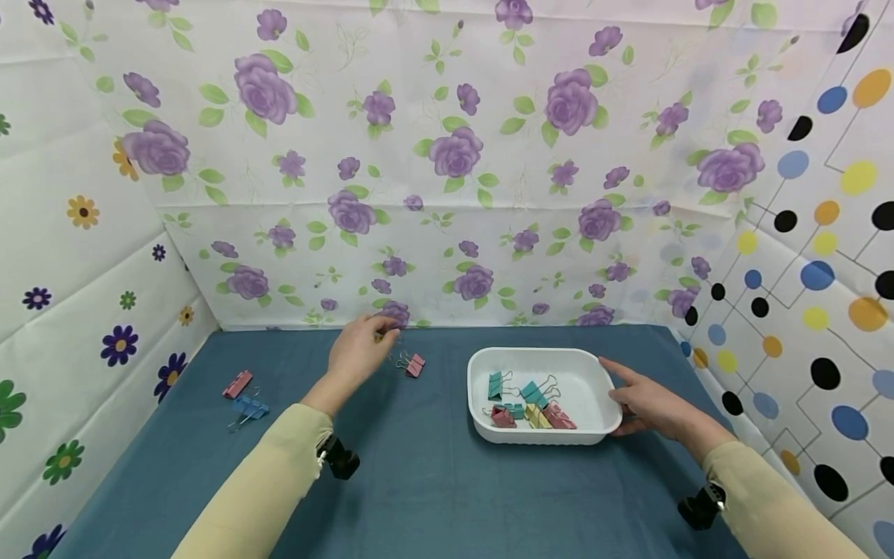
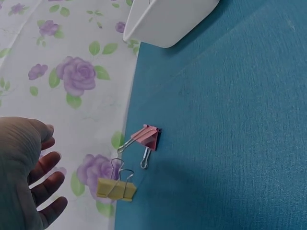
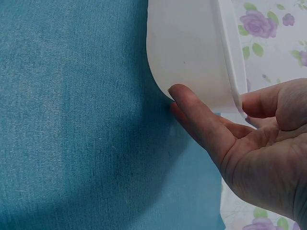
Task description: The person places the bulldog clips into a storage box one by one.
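My left hand (image 1: 358, 351) reaches to the back of the table, over a yellow binder clip (image 2: 116, 189). In the left wrist view its fingers (image 2: 45, 166) are loosely bent and apart from the clip, with nothing held. Beside that clip lies a pink binder clip (image 1: 415, 366). On the right, my right hand (image 1: 646, 401) holds the right end of a white tray (image 1: 594, 380), thumb and fingers spread around the wall and rim. Inside the tray are several binder clips: teal ones (image 1: 536, 394), a yellow one (image 1: 536, 417) and pink-red ones (image 1: 559, 416).
A pink clip (image 1: 238, 384) and a blue clip (image 1: 250, 407) lie at the table's left side. Flower-patterned cloth (image 1: 454, 233) stands behind the blue table cover (image 1: 419, 489); patterned cloths also rise at both sides.
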`<state>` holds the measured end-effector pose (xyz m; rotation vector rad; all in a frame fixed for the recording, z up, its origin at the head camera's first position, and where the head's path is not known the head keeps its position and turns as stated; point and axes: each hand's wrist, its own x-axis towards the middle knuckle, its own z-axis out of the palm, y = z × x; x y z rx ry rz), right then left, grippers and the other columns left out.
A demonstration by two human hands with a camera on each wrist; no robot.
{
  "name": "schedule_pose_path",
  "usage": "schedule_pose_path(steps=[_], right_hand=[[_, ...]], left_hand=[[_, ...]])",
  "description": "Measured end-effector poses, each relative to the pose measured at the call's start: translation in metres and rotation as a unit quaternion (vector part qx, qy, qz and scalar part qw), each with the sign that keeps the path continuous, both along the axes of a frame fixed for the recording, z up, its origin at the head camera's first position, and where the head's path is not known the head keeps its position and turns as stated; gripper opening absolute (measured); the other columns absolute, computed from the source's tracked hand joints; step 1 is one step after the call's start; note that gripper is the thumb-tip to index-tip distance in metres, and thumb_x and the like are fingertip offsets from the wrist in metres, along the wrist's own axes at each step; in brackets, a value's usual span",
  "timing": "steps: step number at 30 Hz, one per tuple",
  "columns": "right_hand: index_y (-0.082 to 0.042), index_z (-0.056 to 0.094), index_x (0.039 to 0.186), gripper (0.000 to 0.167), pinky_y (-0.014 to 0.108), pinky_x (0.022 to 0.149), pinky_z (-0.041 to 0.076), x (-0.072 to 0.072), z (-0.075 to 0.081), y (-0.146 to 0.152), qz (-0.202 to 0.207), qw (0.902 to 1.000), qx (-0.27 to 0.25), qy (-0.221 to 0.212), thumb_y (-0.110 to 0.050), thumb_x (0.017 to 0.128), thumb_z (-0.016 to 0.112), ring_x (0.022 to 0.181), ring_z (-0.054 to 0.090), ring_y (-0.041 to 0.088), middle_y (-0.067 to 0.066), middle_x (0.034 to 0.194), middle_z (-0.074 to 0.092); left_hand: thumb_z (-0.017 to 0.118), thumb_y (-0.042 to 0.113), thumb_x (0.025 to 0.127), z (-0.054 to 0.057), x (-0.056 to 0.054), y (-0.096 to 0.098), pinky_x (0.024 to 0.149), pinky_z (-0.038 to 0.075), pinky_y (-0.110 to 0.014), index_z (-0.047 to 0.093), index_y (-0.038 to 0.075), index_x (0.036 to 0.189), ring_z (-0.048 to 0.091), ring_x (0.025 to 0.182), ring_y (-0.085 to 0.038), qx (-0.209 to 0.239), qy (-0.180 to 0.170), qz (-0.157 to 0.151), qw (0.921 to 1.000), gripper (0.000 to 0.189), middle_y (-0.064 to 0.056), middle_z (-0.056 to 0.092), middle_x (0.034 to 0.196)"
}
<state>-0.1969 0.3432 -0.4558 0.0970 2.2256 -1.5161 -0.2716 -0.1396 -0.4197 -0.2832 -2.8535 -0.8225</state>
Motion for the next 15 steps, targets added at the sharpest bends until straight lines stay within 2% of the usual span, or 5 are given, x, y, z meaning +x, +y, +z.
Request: schedule_pose_path(steps=[6, 12, 15], right_hand=[[-0.021, 0.002, 0.167, 0.072, 0.053, 0.076, 0.06, 0.001, 0.0, 0.001, 0.002, 1.0, -0.005, 0.001, -0.011, 0.108, 0.043, 0.092, 0.066, 0.039, 0.034, 0.13, 0.046], [-0.021, 0.002, 0.167, 0.071, 0.051, 0.075, 0.06, 0.001, 0.001, -0.001, 0.0, 1.0, -0.002, -0.001, -0.012, 0.109, 0.043, 0.092, 0.065, 0.039, 0.033, 0.127, 0.047], [-0.022, 0.002, 0.167, 0.071, 0.052, 0.075, 0.06, 0.001, 0.001, -0.001, -0.002, 1.0, -0.001, -0.002, -0.012, 0.109, 0.043, 0.091, 0.065, 0.039, 0.034, 0.128, 0.046]], left_hand=[[0.059, 0.035, 0.105, -0.005, -0.003, 0.0, 0.071, 0.051, -0.042, 0.071, 0.016, 0.129, 0.061, 0.093, -0.025, -0.013, -0.008, 0.013, 0.9998, 0.033, -0.007, 0.062, 0.112], [0.059, 0.034, 0.106, -0.012, -0.006, -0.001, 0.075, 0.053, -0.046, 0.074, 0.018, 0.126, 0.062, 0.108, -0.03, -0.029, -0.018, 0.026, 0.9991, 0.03, -0.009, 0.066, 0.121], [0.06, 0.033, 0.106, -0.016, -0.008, 0.0, 0.072, 0.054, -0.044, 0.074, 0.018, 0.126, 0.065, 0.1, -0.028, -0.031, -0.025, 0.03, 0.9987, 0.029, -0.009, 0.067, 0.122]])
